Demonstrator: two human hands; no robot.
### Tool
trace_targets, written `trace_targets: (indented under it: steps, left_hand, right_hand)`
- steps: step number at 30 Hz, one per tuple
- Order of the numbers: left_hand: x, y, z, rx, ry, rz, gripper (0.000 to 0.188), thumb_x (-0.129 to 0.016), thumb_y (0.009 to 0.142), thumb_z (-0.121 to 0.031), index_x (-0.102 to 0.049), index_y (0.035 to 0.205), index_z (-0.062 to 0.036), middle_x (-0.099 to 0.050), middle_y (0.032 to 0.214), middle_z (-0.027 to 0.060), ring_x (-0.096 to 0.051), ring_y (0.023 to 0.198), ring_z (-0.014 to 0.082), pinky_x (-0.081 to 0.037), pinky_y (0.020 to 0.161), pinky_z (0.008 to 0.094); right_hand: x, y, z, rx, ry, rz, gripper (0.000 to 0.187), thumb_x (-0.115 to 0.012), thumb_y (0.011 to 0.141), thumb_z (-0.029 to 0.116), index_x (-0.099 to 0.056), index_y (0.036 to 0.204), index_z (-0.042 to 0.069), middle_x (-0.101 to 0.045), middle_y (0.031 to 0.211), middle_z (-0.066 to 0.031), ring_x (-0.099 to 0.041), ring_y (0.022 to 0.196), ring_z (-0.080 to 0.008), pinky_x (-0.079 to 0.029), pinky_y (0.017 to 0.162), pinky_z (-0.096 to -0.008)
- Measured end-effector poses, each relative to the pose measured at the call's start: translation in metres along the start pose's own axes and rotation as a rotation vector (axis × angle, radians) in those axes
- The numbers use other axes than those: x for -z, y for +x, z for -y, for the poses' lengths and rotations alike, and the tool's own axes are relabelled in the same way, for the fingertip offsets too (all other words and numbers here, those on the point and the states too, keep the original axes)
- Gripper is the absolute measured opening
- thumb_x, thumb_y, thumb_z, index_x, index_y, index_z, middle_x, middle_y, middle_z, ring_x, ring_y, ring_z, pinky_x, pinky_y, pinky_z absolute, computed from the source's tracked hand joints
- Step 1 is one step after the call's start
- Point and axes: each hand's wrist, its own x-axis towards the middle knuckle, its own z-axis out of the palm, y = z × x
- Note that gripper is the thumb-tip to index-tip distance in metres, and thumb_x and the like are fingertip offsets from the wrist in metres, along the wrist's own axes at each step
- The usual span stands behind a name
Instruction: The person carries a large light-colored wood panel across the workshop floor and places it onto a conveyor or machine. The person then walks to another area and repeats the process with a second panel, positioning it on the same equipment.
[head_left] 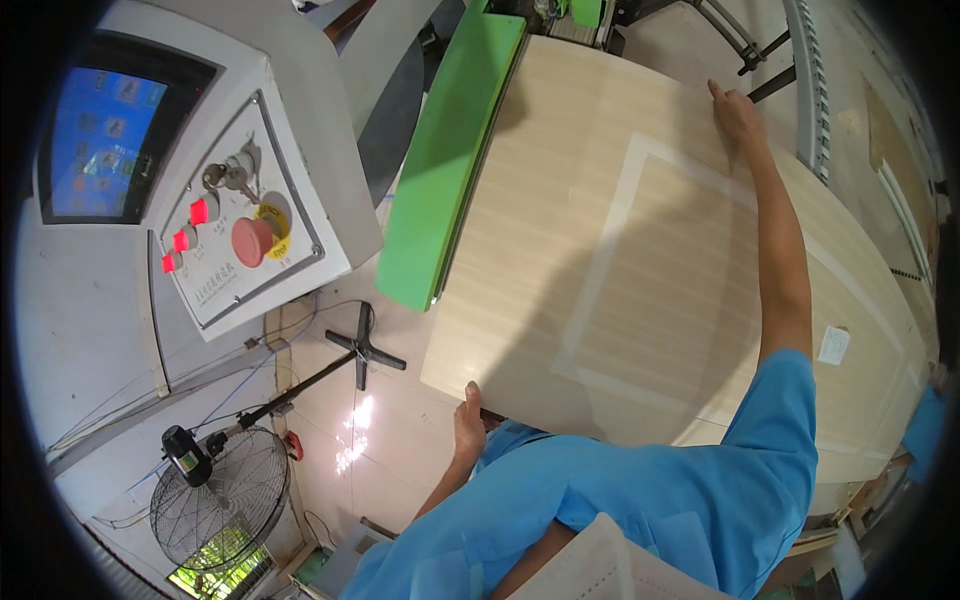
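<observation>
**Door panel held at two edges beside the machine**

The left hand (468, 418) grips the near edge of the door panel (640, 250), thumb on top of the board and fingers curled out of sight beneath it. The right hand (738, 112) reaches far across with the arm stretched out, resting flat at the panel's far edge; its fingers look to be hooked over that edge, though how firmly they close cannot be told.

The panel is a large, pale wood-grain board with a lighter rectangular frame routed into its face. It lies flat, one end tucked against the green guard (450, 160) of the machine, the rest reaching toward the person's blue shirt (640, 500). A small white label (832, 345) sits near its right side.

As a judgement, the board appears to be at the stage of being positioned or steadied at the machine: it is up on the surface and in contact with the guard, but both hands are on it, so the handling does not look finished.

Further out, a control box (240, 220) with red buttons, a key and a blue screen (100, 145) stands to the left, and a floor fan (220, 500) lies below it.
</observation>
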Motion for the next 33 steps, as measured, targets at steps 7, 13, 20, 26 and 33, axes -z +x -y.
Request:
trace_targets:
  steps: [7, 13, 20, 26, 33]
  left_hand:
    - [0.0, 0.003, 0.007, -0.034, 0.033, -0.042, 0.082, -0.029, 0.094, -0.068, -0.065, 0.082, 0.0041, -0.063, 0.064, 0.0097, -0.058, 0.055, 0.0149, -0.048, 0.052, 0.0263]
    - [0.0, 0.0, 0.002, -0.014, 0.082, -0.098, 0.078, -0.031, 0.095, -0.065, -0.063, 0.077, 0.0041, -0.061, 0.061, 0.0115, -0.055, 0.048, 0.0151, -0.045, 0.045, 0.0277]
    - [-0.005, -0.005, -0.007, -0.039, 0.145, -0.163, 0.078, -0.031, 0.097, -0.063, -0.061, 0.069, 0.0034, -0.059, 0.055, 0.0114, -0.054, 0.047, 0.015, -0.044, 0.045, 0.0291]
    - [-0.01, -0.002, -0.014, 0.025, 0.111, -0.169, 0.079, -0.029, 0.096, -0.064, -0.061, 0.069, 0.0029, -0.058, 0.053, 0.012, -0.051, 0.044, 0.0158, -0.041, 0.043, 0.0293]
    - [-0.013, 0.001, -0.019, -0.007, 0.081, -0.147, 0.078, -0.03, 0.097, -0.063, -0.063, 0.072, 0.004, -0.059, 0.055, 0.0115, -0.053, 0.047, 0.015, -0.042, 0.046, 0.0282]
  right_hand:
    - [0.004, -0.008, -0.003, 0.011, 0.033, 0.0, 0.076, -0.026, 0.093, 0.064, -0.062, 0.117, 0.001, -0.057, 0.126, -0.0242, -0.052, 0.12, -0.0402, -0.037, 0.102, -0.0476]
    - [0.006, 0.001, -0.003, 0.022, 0.002, 0.075, 0.076, -0.024, 0.094, 0.063, -0.06, 0.123, 0.003, -0.055, 0.131, -0.0231, -0.049, 0.124, -0.0399, -0.035, 0.105, -0.0482]
    - [-0.004, 0.011, -0.012, 0.084, -0.013, 0.028, 0.07, -0.032, 0.094, 0.056, -0.062, 0.114, -0.003, -0.058, 0.121, -0.0273, -0.052, 0.118, -0.0435, -0.039, 0.099, -0.048]
    - [0.006, 0.001, -0.005, 0.057, -0.014, 0.01, 0.065, -0.031, 0.095, 0.053, -0.062, 0.116, -0.001, -0.057, 0.124, -0.0259, -0.052, 0.119, -0.0428, -0.038, 0.101, -0.0489]
    - [0.008, 0.009, -0.002, 0.042, -0.037, 0.021, 0.063, -0.032, 0.093, 0.051, -0.062, 0.118, 0.001, -0.058, 0.125, -0.0243, -0.053, 0.118, -0.0422, -0.039, 0.101, -0.0483]
